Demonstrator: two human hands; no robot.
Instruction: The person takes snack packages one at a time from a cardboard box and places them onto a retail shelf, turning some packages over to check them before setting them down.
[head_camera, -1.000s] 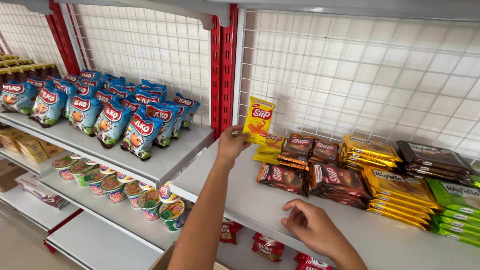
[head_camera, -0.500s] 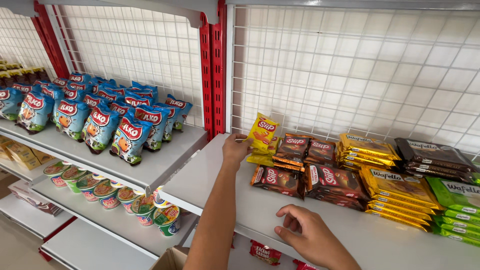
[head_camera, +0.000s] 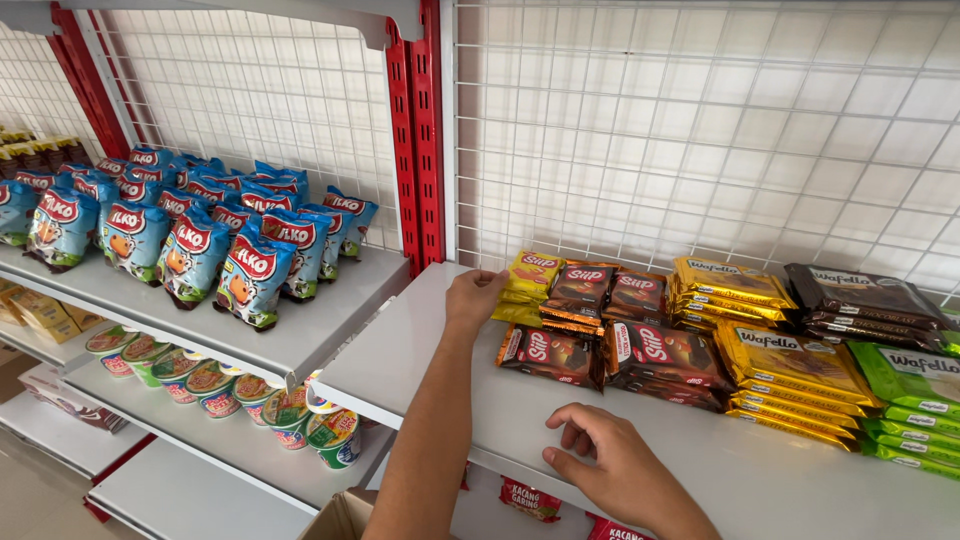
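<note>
My left hand (head_camera: 473, 299) reaches to the back of the white shelf (head_camera: 420, 350) and its fingers touch the left edge of a yellow snack packet (head_camera: 530, 275), which lies flat on top of a small yellow stack. Whether the fingers still grip it is unclear. My right hand (head_camera: 608, 463) rests fingers-down on the bare front part of the shelf, holding nothing. Brown packets (head_camera: 590, 290) lie just right of the yellow stack, and two more brown packets (head_camera: 610, 352) lie in front.
Yellow wafer packs (head_camera: 780, 360), dark brown wafer packs (head_camera: 865, 300) and green ones (head_camera: 910, 385) fill the shelf's right side. Blue snack bags (head_camera: 210, 245) stand on the left shelf, cup noodles (head_camera: 240, 390) below. A red upright (head_camera: 420, 130) divides the bays. A cardboard box corner (head_camera: 340, 515) sits below.
My left hand has brought the yellow packet down from upright in the air and laid it flat on the yellow stack. My right hand has stayed on the shelf front.
</note>
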